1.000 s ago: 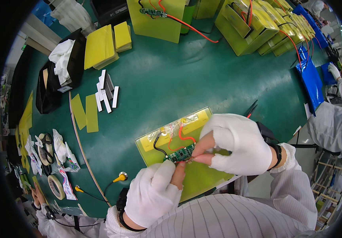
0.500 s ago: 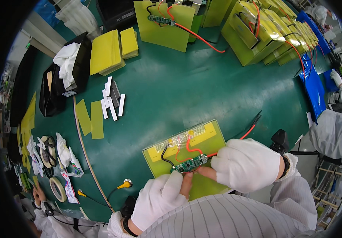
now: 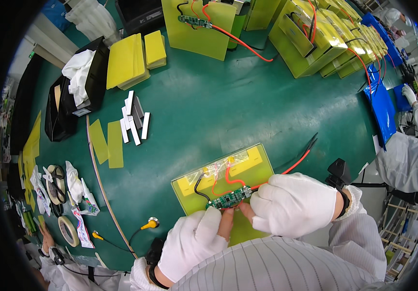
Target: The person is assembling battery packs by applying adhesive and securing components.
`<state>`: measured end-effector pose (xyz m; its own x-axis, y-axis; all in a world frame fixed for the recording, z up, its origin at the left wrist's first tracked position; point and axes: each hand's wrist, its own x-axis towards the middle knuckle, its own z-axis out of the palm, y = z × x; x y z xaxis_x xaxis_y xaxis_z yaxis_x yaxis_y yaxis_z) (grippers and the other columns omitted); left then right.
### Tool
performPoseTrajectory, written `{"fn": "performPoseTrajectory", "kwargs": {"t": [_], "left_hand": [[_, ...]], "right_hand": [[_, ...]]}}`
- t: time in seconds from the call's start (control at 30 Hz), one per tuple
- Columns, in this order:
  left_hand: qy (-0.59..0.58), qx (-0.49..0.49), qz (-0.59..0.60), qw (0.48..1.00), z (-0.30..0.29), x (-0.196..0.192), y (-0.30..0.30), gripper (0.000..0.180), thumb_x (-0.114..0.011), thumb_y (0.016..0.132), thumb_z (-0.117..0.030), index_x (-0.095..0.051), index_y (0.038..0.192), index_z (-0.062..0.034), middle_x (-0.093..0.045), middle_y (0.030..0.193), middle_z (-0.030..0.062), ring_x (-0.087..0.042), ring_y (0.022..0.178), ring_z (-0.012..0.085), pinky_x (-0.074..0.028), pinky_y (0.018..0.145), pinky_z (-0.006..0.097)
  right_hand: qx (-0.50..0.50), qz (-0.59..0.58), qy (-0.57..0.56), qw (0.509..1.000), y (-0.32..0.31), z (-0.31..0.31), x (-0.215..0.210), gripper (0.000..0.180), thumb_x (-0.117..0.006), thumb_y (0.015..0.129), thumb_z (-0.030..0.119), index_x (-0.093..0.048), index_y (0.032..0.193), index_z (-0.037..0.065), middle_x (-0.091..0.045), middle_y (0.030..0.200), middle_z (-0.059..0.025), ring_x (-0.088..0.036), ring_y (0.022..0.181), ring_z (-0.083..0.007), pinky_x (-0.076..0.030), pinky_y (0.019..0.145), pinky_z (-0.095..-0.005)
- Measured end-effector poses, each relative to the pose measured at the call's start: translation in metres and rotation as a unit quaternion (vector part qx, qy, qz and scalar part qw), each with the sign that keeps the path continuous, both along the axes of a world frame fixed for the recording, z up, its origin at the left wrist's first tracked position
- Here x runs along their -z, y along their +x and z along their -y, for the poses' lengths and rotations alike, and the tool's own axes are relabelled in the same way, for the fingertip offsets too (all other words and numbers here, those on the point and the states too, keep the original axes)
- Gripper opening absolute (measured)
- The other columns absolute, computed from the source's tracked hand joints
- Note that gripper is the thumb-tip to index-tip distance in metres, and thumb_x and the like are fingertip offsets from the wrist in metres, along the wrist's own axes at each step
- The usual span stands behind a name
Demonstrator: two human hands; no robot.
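A flat yellow-green battery pack lies on the green table right in front of me, with clear tape and red and black wires on its top. A small green circuit board sits along its near edge. My left hand, in a white glove with bare fingertips, touches the board from below. My right hand, gloved the same way, pinches the board's right end. A red and a black lead run off to the right from the pack.
Several more yellow-green packs with wires stand at the far edge. White strips, yellow sheets, black trays with cloth and tape rolls lie at the left. Another person in white works at the right.
The view has shifted so the pack and both hands sit lower and farther right in the picture. Both hands stay on the circuit board.
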<state>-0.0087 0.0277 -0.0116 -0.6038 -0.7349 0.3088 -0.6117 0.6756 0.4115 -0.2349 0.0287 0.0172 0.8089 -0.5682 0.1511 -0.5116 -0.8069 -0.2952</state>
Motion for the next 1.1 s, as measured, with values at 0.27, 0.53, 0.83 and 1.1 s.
{"fn": "performPoseTrajectory", "kwargs": {"t": [0.27, 0.53, 0.83, 1.1], "left_hand": [[0.018, 0.034, -0.026, 0.999, 0.005, -0.001, 0.007, 0.035, -0.080, 0.073, -0.012, -0.056, 0.098, -0.0075, -0.056, 0.070, 0.0031, -0.053, 0.050, 0.0219, -0.043, 0.041, 0.032], [0.175, -0.026, 0.050, 0.983, -0.010, -0.020, 0.009, 0.014, -0.075, 0.076, -0.016, -0.064, 0.080, -0.0084, -0.063, 0.077, 0.0092, -0.059, 0.067, 0.0279, -0.047, 0.059, 0.039], [0.258, -0.029, 0.068, 0.963, 0.008, -0.005, 0.011, 0.017, -0.072, 0.079, -0.015, -0.059, 0.088, -0.0076, -0.062, 0.085, 0.0119, -0.058, 0.073, 0.0284, -0.046, 0.061, 0.039], [0.282, 0.005, 0.028, 0.959, 0.013, 0.009, 0.019, 0.025, -0.069, 0.081, -0.015, -0.056, 0.101, -0.0084, -0.061, 0.095, 0.0147, -0.059, 0.081, 0.0304, -0.047, 0.067, 0.040]], "right_hand": [[0.049, 0.078, -0.035, 0.995, 0.002, 0.001, 0.008, 0.019, -0.077, 0.067, 0.009, -0.058, 0.067, 0.005, -0.046, 0.061, -0.0018, -0.047, 0.052, -0.0170, -0.038, 0.042, -0.0308], [0.047, 0.071, -0.068, 0.994, -0.001, -0.002, 0.004, 0.021, -0.079, 0.068, 0.009, -0.059, 0.070, 0.004, -0.052, 0.065, -0.0034, -0.051, 0.051, -0.0174, -0.041, 0.043, -0.0296], [0.056, 0.134, -0.028, 0.989, -0.003, 0.005, 0.004, 0.016, -0.069, 0.070, 0.008, -0.054, 0.066, 0.003, -0.043, 0.064, -0.0034, -0.044, 0.055, -0.0182, -0.035, 0.048, -0.0301], [0.087, 0.155, -0.042, 0.983, -0.004, 0.009, 0.007, 0.015, -0.073, 0.071, 0.006, -0.058, 0.070, 0.003, -0.046, 0.065, -0.0033, -0.046, 0.056, -0.0183, -0.036, 0.046, -0.0315]]}}
